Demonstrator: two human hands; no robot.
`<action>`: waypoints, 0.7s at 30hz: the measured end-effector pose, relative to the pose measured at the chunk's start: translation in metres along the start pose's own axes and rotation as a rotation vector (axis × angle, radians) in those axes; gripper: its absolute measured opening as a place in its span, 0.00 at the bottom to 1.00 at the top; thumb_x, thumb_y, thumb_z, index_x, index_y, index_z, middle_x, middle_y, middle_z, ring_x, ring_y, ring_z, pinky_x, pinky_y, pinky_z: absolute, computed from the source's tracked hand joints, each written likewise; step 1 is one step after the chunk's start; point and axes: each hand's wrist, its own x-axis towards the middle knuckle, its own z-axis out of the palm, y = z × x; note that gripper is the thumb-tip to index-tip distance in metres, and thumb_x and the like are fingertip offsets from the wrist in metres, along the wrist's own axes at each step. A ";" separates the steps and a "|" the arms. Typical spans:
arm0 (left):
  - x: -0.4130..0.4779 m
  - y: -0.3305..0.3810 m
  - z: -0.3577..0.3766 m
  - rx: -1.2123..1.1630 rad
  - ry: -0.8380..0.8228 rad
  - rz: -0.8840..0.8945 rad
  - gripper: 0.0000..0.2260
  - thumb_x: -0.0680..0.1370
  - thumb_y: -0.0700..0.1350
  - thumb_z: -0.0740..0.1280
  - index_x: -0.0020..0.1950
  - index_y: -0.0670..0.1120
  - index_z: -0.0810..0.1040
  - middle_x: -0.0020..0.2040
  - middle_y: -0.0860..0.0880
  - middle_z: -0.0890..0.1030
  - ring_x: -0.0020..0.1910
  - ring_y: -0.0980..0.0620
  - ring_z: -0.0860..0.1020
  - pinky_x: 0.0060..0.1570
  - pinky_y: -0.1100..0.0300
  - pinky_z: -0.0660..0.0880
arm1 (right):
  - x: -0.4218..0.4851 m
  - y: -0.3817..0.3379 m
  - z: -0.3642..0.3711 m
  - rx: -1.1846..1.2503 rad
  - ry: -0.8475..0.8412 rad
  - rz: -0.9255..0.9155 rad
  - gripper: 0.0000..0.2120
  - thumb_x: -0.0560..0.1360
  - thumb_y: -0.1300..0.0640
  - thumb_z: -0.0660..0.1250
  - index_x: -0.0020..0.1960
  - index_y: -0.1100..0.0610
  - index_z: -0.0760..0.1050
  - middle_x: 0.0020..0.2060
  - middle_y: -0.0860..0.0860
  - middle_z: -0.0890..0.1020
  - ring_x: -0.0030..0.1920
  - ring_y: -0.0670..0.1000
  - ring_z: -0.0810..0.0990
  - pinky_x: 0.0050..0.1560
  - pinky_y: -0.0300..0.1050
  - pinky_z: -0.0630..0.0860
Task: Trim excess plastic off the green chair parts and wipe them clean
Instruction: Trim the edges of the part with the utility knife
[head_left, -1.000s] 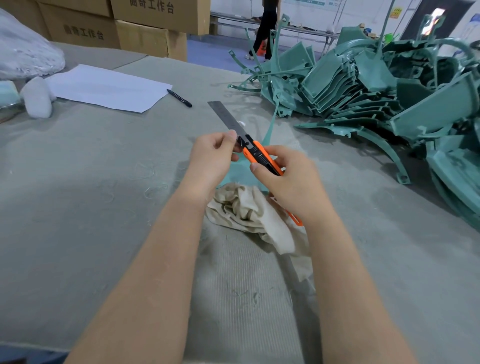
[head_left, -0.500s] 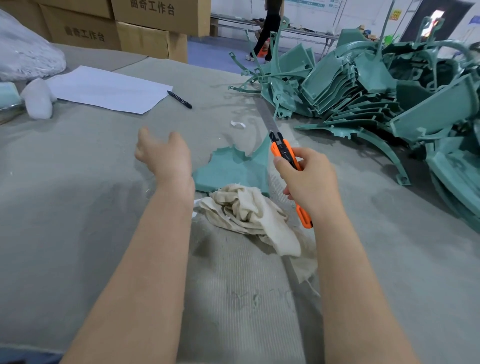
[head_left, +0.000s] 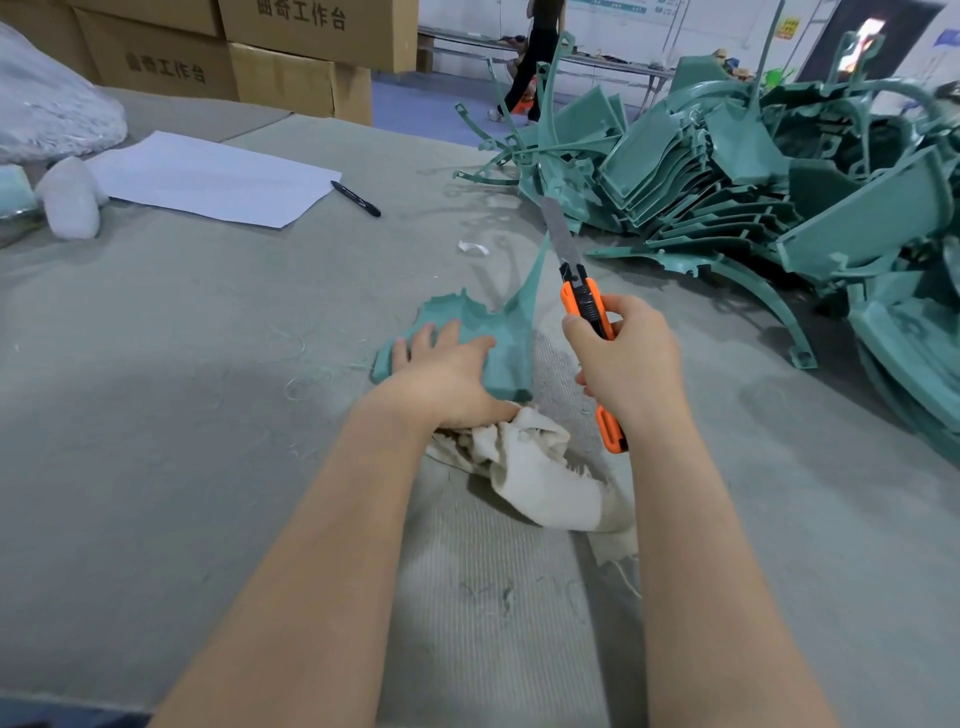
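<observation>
A flat green chair part (head_left: 511, 338) with ragged flash along its far edge lies on the grey felt table (head_left: 156, 415). My left hand (head_left: 447, 376) rests palm-down on its near left side, fingers spread. My right hand (head_left: 626, 358) grips an orange utility knife (head_left: 587, 306); its long blade is extended and points away, just right of the part's thin upright strip. A crumpled beige cloth (head_left: 535, 467) lies directly in front of the part, between my wrists.
A big heap of green chair parts (head_left: 753, 171) fills the far right. White paper (head_left: 208, 179) and a black pen (head_left: 356, 198) lie far left, with a white wad (head_left: 70, 200). Cardboard boxes (head_left: 280, 47) stand behind. A person (head_left: 537, 57) walks beyond the table.
My left hand let go of the knife blade, swung left, then came down onto the green part. My right hand turned the knife so the blade points away beside the part.
</observation>
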 end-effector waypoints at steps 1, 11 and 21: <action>0.002 0.001 0.002 -0.010 0.038 -0.027 0.38 0.72 0.65 0.66 0.77 0.55 0.56 0.79 0.45 0.49 0.77 0.41 0.45 0.73 0.42 0.43 | 0.000 0.000 0.000 0.003 0.002 0.000 0.05 0.76 0.53 0.64 0.51 0.47 0.69 0.37 0.47 0.79 0.40 0.55 0.82 0.46 0.57 0.80; 0.002 0.001 0.004 -0.102 0.227 -0.211 0.35 0.74 0.72 0.54 0.72 0.50 0.67 0.74 0.42 0.61 0.73 0.40 0.57 0.71 0.41 0.54 | 0.002 0.002 0.000 0.011 0.005 0.054 0.02 0.77 0.54 0.63 0.49 0.50 0.72 0.36 0.49 0.80 0.38 0.55 0.82 0.45 0.56 0.81; 0.002 -0.007 -0.005 -0.327 0.363 -0.258 0.25 0.77 0.58 0.63 0.69 0.46 0.68 0.65 0.45 0.76 0.67 0.41 0.70 0.66 0.47 0.66 | -0.001 0.008 0.020 0.120 -0.198 0.191 0.07 0.76 0.57 0.65 0.43 0.62 0.75 0.32 0.55 0.75 0.27 0.50 0.72 0.37 0.47 0.71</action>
